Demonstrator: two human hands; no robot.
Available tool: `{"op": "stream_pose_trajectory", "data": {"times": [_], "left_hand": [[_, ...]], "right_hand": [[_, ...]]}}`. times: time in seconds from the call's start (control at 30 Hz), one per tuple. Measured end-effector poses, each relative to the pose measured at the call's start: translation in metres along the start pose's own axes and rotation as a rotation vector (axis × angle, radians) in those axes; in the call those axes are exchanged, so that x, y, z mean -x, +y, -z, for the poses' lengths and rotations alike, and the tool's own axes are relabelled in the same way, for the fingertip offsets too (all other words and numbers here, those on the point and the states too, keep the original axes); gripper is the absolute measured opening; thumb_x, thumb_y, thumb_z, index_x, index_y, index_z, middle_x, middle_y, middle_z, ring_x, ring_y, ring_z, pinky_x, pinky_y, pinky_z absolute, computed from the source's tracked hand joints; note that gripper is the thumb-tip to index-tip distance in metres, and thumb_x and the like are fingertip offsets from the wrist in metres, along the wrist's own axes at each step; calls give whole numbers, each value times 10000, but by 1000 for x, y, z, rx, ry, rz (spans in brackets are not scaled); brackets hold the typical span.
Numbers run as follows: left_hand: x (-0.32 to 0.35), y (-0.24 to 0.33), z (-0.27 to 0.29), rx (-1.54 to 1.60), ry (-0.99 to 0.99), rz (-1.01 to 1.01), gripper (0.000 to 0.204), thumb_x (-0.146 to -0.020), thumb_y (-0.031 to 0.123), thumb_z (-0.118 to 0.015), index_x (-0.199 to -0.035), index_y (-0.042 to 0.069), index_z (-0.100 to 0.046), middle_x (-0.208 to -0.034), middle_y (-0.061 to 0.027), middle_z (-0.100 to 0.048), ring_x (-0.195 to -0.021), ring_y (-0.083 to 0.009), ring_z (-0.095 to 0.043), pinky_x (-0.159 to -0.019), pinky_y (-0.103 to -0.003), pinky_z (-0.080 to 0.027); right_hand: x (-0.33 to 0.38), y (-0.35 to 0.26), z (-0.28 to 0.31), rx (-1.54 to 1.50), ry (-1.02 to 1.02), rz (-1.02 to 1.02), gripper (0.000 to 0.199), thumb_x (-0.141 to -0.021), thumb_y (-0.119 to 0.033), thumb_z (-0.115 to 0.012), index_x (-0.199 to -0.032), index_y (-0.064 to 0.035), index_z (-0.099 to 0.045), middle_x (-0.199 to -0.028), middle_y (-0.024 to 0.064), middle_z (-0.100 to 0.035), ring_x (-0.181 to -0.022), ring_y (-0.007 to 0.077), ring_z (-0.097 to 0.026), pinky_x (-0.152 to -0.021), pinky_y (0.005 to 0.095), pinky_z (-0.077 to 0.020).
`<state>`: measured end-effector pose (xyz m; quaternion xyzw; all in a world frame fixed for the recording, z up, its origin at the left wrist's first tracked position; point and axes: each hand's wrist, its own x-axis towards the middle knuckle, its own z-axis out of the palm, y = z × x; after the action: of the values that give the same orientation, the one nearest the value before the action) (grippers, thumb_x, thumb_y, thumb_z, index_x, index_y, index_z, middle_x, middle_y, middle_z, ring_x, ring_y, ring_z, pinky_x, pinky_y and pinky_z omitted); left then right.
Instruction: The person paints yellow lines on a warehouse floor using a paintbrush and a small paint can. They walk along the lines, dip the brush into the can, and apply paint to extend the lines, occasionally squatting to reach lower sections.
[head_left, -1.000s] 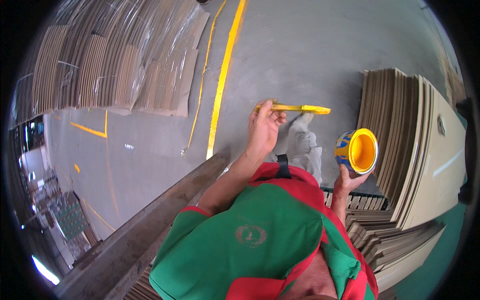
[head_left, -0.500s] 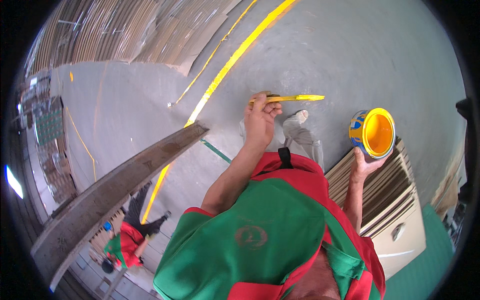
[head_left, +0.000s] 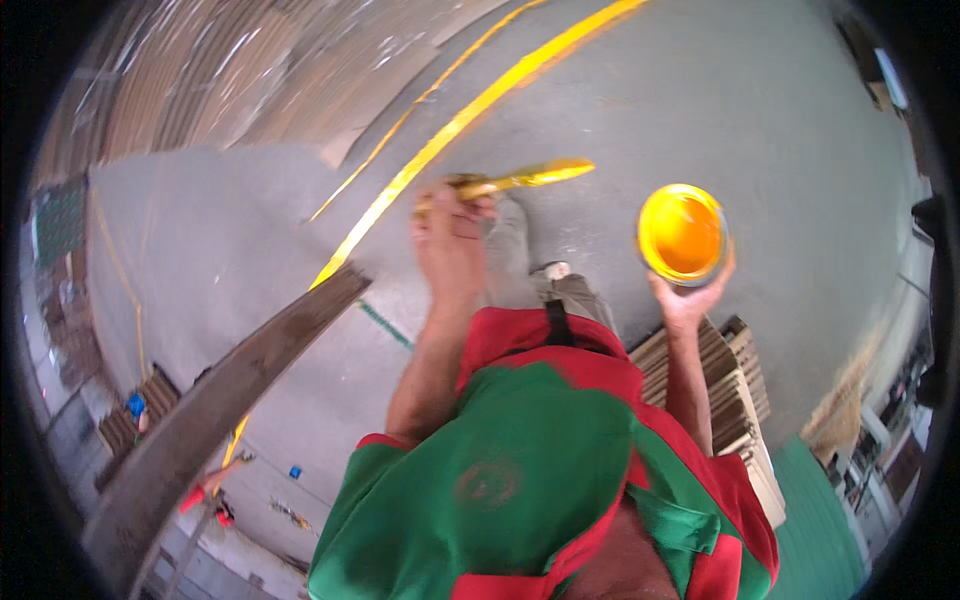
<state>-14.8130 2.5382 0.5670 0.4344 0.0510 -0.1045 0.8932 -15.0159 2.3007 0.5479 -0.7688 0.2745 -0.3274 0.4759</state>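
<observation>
My left hand [head_left: 450,245], a little blurred, is closed around the handle of a paintbrush [head_left: 545,174]. The brush lies nearly level, its yellow-coated bristles pointing right toward the can. Out on the right, my right hand [head_left: 690,302] supports a round paint can [head_left: 650,212] from below and its near side. The can's open mouth faces up and shows orange-yellow paint inside. A gap separates brush and can. Below my left hand, a broad yellow line [head_left: 440,145] runs across the grey floor, with a thinner yellow line [head_left: 400,130] beside it.
A long brown beam [head_left: 250,375] juts in from the lower left. Flat cardboard stacks [head_left: 250,80] stand at the upper left, and another cardboard pile [head_left: 690,375] lies by my right forearm. Partly hidden behind the beam is a co-worker [head_left: 205,490]. A green surface [head_left: 815,530] lies lower right.
My left hand has moved left with the brush, farther from my body. The can now sits farther left in view. The whole view has shifted, and the beam hides more of the co-worker.
</observation>
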Motion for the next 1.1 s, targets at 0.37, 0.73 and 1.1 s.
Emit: {"op": "stream_pose_trajectory", "data": {"times": [0.37,0.73,1.1], "left_hand": [[-134,99,-149,-847,-1114,-461,206,-893,92,-726,-1064,6,-650,-1039,-165,-703,-894,-283,-711,-765,-384,-572],[-207,69,-180,-1311,-1002,-314,171,-904,100,-699,-1050,26,-650,-1025,-173,-685,-961,-390,-666,-829,-449,-546],[-258,24,-266,-758,-659,-293,158,-951,91,-656,-1023,-50,-652,-990,-184,-680,-841,-233,-690,-742,-321,-570]], "right_hand": [[-143,-6,-102,-15,-290,318,1029,-565,-203,-903,-1464,-25,-436,-1453,248,-516,-1332,391,-533,-1133,486,-414],[-270,2,-166,-84,-640,403,995,-593,-232,-930,-1455,-35,-474,-1501,234,-486,-1413,422,-455,-1185,513,-359],[-386,4,-130,-177,-541,493,993,-700,-285,-945,-1482,-10,-398,-1466,245,-480,-1362,437,-484,-1151,508,-403]]}}
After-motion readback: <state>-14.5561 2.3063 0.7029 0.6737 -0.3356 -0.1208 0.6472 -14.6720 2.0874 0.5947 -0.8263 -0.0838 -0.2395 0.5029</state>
